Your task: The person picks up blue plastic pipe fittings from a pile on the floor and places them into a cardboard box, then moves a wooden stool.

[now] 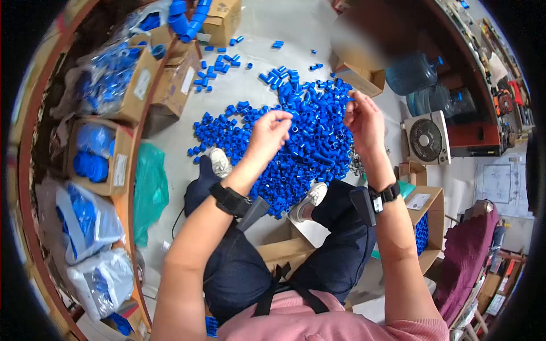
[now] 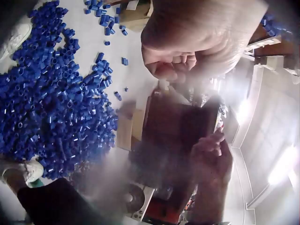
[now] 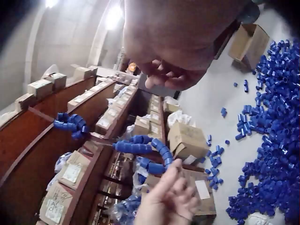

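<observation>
In the head view both hands are raised over a large pile of small blue pipe fittings on the floor. The left hand has its fingers loosely bent, with no object visible in it. To its right, apart from it, the right hand is also held up, fingers partly bent, nothing seen in them. The left wrist view shows the left hand at the top and the right hand lower down. In the right wrist view, the right hand is dark and its fingers bend inward; the left hand is below.
Shelves at left hold cartons and bagged blue parts. Joined blue fittings hang at the upper left. A fan, water bottles and an open carton are at right. The person's shoes stand at the pile's near edge.
</observation>
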Demonstrator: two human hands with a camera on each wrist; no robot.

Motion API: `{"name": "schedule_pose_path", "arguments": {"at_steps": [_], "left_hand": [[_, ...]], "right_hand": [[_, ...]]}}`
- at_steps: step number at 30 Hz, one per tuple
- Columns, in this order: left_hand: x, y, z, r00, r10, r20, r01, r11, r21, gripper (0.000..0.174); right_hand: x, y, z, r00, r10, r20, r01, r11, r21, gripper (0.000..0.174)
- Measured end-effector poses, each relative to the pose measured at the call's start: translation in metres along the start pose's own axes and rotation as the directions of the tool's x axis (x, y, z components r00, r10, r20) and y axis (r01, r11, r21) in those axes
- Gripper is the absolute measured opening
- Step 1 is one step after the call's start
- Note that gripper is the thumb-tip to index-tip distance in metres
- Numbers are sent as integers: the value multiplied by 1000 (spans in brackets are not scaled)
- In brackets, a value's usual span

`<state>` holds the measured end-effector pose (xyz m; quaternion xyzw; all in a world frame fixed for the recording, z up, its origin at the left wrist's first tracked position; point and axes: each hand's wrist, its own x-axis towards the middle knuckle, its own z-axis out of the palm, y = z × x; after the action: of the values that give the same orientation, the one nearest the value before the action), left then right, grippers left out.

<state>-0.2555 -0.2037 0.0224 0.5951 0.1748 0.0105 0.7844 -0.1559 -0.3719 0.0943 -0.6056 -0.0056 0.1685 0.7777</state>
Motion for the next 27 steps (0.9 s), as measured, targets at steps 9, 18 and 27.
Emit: {"name": "schedule_pose_path", "arguments": {"at_steps": [9,18,27], "left_hand": [[110,-5,-44,981,-133,-141,73,928,-366,23],[146,-9,-98,933,-260,-248,120,876,-468,27],[207,-52,-133,885,-402,-235,189,770,-609,10]], "right_hand": [[95,66,-60,989,100,-112,-104,994,-24,19],[115,99,-84,975,142,-169,-188,933,-307,24],[122,118,-117,946,146,-290,-251,896,-367,21]]}}
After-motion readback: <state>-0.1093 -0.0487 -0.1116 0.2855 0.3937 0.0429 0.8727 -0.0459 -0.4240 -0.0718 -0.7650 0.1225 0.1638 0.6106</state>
